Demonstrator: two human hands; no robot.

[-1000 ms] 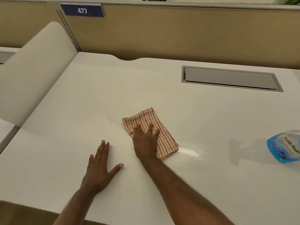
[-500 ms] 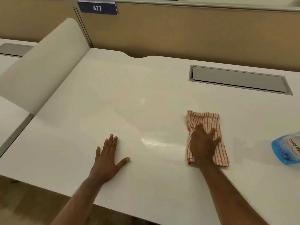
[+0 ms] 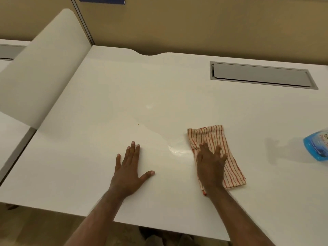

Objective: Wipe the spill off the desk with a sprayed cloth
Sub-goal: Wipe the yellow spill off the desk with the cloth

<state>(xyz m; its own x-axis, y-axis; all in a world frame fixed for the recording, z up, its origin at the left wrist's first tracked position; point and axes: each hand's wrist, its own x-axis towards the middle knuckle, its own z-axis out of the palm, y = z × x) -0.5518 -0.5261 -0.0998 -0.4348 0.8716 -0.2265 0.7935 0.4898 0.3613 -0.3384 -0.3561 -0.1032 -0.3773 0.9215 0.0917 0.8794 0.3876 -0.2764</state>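
Note:
A folded cloth (image 3: 213,137) with red and cream stripes lies flat on the white desk (image 3: 106,103), right of centre. My right hand (image 3: 210,166) presses palm-down on its near half, fingers spread. A shiny wet streak (image 3: 179,150) sits on the desk just left of the cloth. My left hand (image 3: 129,168) rests flat and empty on the desk, fingers apart, well left of the cloth. The blue spray bottle (image 3: 317,146) stands at the right edge of the view, partly cut off.
A grey cable flap (image 3: 260,75) is set into the desk at the back right. A white curved divider (image 3: 42,68) rises along the left side. A tan partition (image 3: 195,23) backs the desk. A tiny speck (image 3: 138,124) lies mid-desk.
My right hand swept the cloth from the desk's centre to the right, leaving a wet streak, then eased slightly back left. My left hand stayed planted.

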